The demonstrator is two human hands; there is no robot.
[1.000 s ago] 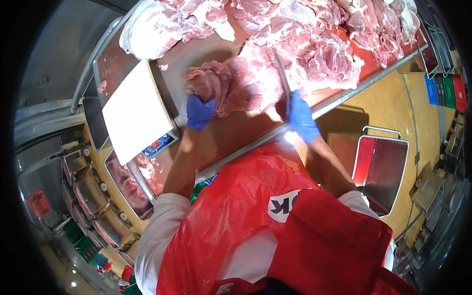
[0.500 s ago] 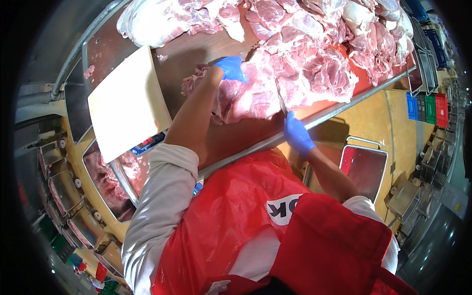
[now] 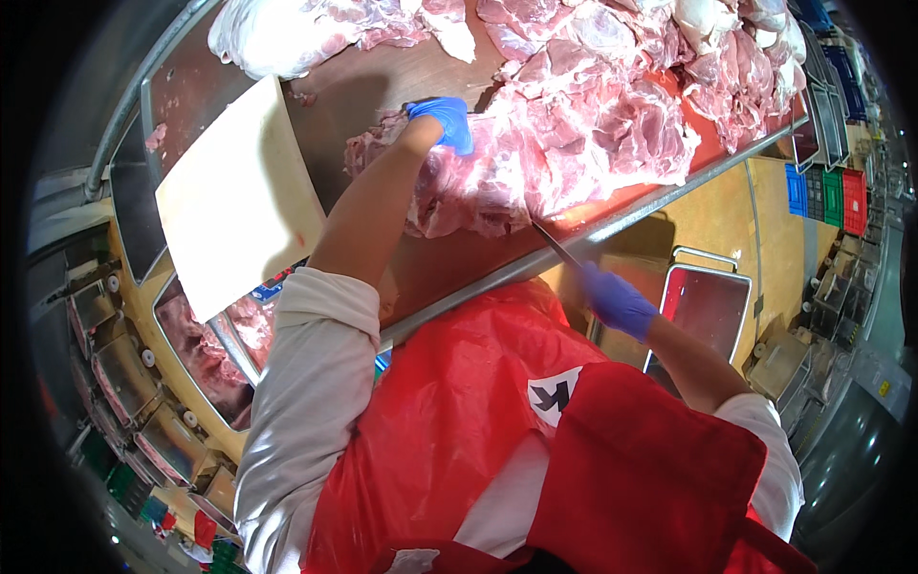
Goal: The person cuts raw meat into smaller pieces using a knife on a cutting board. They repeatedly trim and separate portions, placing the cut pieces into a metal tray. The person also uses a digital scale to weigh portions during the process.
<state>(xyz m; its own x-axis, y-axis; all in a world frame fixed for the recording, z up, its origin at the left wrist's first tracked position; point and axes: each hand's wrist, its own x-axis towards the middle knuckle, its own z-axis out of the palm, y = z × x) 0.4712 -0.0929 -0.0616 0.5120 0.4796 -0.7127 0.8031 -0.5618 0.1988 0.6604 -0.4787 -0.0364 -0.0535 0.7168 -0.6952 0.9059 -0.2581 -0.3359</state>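
Observation:
My left hand wears a blue glove and grips the upper left part of a large slab of raw pink meat on the metal work table. Lower right, my right hand, also gloved and blurred, holds a knife by its handle; the blade's tip reaches the slab's lower edge. More meat is heaped along the back and right, and a pale piece lies at upper left. A white board rests on a scale left of my left arm.
A tray of meat is at lower left. The table's metal rail runs diagonally above a lower steel bin. Coloured crates stand at right, and several steel trolleys at far left.
My left hand has moved up onto the top of the slab, staying there lately. My right hand and knife have moved down and right, the blade now mostly off the meat.

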